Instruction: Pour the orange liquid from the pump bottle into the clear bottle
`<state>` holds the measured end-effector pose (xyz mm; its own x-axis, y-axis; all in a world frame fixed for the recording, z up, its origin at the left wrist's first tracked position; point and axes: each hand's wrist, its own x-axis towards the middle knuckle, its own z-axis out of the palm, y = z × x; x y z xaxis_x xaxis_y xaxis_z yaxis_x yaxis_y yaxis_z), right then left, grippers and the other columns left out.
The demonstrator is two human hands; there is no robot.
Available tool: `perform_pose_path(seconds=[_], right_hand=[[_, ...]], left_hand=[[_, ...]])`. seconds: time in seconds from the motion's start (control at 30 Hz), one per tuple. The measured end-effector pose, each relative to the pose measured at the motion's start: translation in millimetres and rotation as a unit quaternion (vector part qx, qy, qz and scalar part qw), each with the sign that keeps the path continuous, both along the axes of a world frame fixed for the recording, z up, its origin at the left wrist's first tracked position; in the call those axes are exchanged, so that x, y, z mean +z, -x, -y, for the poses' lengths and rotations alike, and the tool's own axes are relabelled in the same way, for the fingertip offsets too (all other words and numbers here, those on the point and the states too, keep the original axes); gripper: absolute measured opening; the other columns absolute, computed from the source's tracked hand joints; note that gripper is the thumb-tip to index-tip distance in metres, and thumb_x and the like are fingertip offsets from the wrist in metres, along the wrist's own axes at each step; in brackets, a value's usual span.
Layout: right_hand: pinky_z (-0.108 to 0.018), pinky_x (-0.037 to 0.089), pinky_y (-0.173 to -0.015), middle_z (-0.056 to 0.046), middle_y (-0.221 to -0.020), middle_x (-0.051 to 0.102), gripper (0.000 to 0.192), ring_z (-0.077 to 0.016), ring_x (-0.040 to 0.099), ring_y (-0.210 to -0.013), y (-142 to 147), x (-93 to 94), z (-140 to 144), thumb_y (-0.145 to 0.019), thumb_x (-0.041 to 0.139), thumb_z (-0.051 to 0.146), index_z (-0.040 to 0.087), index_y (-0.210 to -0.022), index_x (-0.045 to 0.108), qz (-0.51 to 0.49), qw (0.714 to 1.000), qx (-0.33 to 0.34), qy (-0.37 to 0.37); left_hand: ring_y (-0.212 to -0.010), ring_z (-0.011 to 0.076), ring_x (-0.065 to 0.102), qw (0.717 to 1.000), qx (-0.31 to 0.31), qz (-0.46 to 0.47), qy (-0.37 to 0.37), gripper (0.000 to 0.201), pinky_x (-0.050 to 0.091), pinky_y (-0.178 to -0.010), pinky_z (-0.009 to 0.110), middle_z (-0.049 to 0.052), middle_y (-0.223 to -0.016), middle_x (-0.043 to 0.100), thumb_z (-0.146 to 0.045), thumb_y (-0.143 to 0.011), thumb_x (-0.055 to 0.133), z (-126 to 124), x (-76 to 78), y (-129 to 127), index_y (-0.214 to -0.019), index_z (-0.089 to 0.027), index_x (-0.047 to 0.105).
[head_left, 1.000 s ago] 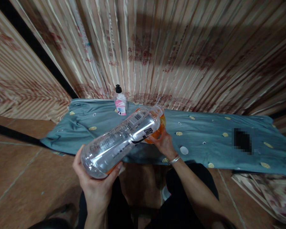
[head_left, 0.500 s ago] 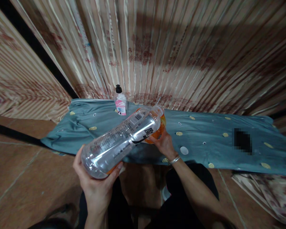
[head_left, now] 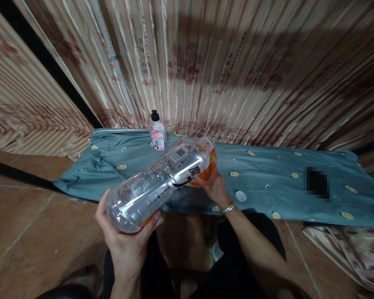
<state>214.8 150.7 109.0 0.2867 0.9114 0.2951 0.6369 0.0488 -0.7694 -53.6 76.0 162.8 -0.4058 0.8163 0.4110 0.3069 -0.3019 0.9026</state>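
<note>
A large clear plastic bottle (head_left: 156,187) with dark lettering and a barcode lies tilted in the air, its neck up and to the right. My left hand (head_left: 124,236) is closed around its base. At the bottle's neck end, my right hand (head_left: 216,187) grips an orange, see-through container (head_left: 212,160), mostly hidden behind the bottle; I cannot tell whether it touches the cloth. The large bottle's mouth is beside the container's top. Just right of my right hand, a small white round cap (head_left: 240,196) lies on the cloth.
A teal patterned cloth (head_left: 262,170) covers the low table. At its back left stands a clear pump-top bottle (head_left: 157,135) with a pink label. A blurred-out dark object (head_left: 318,183) lies at the right. A striped curtain (head_left: 187,62) hangs close behind.
</note>
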Motion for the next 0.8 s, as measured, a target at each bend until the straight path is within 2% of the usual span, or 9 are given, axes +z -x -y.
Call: perform_pose_path(seconds=[0.4, 0.6, 0.8], right_hand=[[-0.051, 0.062, -0.101, -0.019, -0.133, 0.076, 0.076, -0.0344, 0.076, -0.118, 1.7, 5.0, 2.3, -0.083, 0.078, 0.049, 0.015, -0.147, 0.053, -0.01, 1.0, 0.005, 0.005], [-0.049, 0.064, -0.094, -0.021, -0.126, 0.078, 0.073, -0.0358, 0.078, -0.113, 1.1, 1.0, 1.1, -0.082, 0.079, 0.05, 0.013, -0.141, 0.057, -0.003, 1.0, 0.005, -0.012], [-0.052, 0.063, -0.098, -0.02, -0.13, 0.077, 0.075, -0.0351, 0.077, -0.115, 1.0, -1.5, 0.6, -0.082, 0.079, 0.049, 0.017, -0.145, 0.055, -0.015, 1.0, 0.003, -0.016]], left_hand=[[-0.13, 0.028, 0.061, 1.0, -0.005, -0.001, -0.007, 0.114, 0.052, -0.109, 0.038, 0.013, -0.148, 0.057, -0.029, -0.056, 0.103, 1.9, 1.4, -0.9, -0.155, -0.021, 0.047], [-0.131, 0.0282, 0.061, 1.0, -0.006, -0.011, -0.013, 0.115, 0.051, -0.111, 0.038, 0.014, -0.148, 0.056, -0.028, -0.054, 0.104, 0.1, 0.0, 0.2, -0.154, -0.021, 0.048], [-0.128, 0.0274, 0.062, 1.0, -0.007, -0.008, -0.012, 0.115, 0.053, -0.106, 0.036, 0.014, -0.146, 0.058, -0.026, -0.054, 0.104, 1.3, 0.9, 0.4, -0.154, -0.019, 0.047]])
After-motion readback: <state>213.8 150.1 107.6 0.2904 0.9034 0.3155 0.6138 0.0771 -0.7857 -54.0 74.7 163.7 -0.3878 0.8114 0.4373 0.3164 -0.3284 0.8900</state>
